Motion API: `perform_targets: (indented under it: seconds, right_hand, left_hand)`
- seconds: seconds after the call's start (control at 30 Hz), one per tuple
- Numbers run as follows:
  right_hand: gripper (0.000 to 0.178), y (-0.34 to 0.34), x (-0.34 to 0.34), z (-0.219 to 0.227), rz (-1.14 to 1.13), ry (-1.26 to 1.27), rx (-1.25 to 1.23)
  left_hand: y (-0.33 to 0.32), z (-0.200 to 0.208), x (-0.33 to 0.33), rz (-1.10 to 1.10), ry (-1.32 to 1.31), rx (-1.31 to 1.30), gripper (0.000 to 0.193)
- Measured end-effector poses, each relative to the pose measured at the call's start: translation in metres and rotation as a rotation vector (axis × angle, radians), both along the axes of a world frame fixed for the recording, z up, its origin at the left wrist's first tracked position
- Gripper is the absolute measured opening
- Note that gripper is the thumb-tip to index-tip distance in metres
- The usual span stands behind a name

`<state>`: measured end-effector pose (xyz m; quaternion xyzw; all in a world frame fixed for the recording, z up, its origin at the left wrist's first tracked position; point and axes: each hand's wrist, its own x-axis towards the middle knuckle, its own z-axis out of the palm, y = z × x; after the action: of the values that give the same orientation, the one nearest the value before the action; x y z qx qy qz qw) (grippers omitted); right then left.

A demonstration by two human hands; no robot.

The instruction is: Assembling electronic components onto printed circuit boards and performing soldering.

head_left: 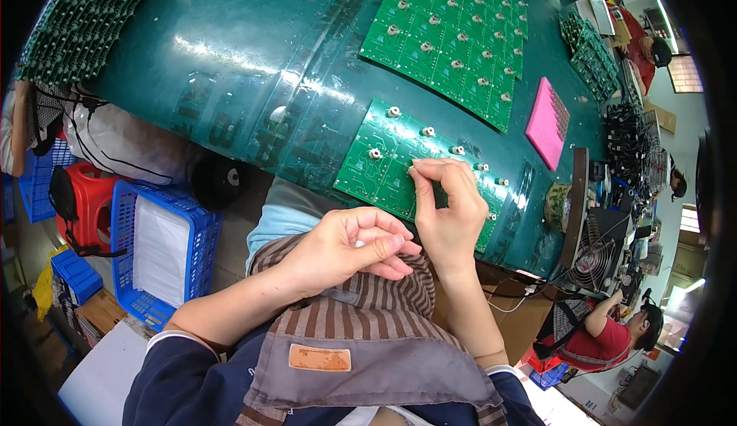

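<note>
A green circuit board panel (365, 171) lies at the table's near edge, with several small white round components (428, 131) standing on it. Over the middle of that panel, my right hand (453, 207) pinches thumb and forefinger together at the board's surface; whatever is between the fingertips is hidden. My left hand (357, 246) is held cupped in front of the apron, short of the table edge, thumb against curled fingers. A bit of white shows inside it, too small to name.
Beyond lies a larger group of green boards (453, 42) with the same components. A pink foam block (546, 125) holding rows of pins sits at the right. Stacked boards (80, 23) stand far left. A blue crate (165, 246) is left below the table; a fan (595, 249) stands right.
</note>
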<state>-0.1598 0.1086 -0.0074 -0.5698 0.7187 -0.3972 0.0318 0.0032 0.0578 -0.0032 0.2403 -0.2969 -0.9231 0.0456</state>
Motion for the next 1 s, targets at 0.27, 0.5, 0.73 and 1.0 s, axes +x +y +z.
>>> perform_targets:
  seconds: [0.27,0.5,0.73,1.0]
  right_hand:
    - [0.014,0.002,0.005,-0.011,-0.071,0.010,-0.117]
    - [0.016,0.005,0.006,-0.015,-0.005,0.139,-0.116]
    - [0.012,0.006,-0.045,0.018,0.048,-0.052,0.072]
    - [0.021,-0.004,-0.224,-0.024,-0.821,0.484,0.022]
  left_hand:
    - [-0.001,0.003,-0.003,-0.009,-0.041,-0.062,0.019]
    - [0.001,-0.002,-0.002,0.067,-0.061,-0.032,0.020]
    - [0.000,0.002,-0.004,0.052,-0.097,-0.047,0.016]
    - [0.004,0.000,-0.008,0.011,-0.067,-0.046,0.019]
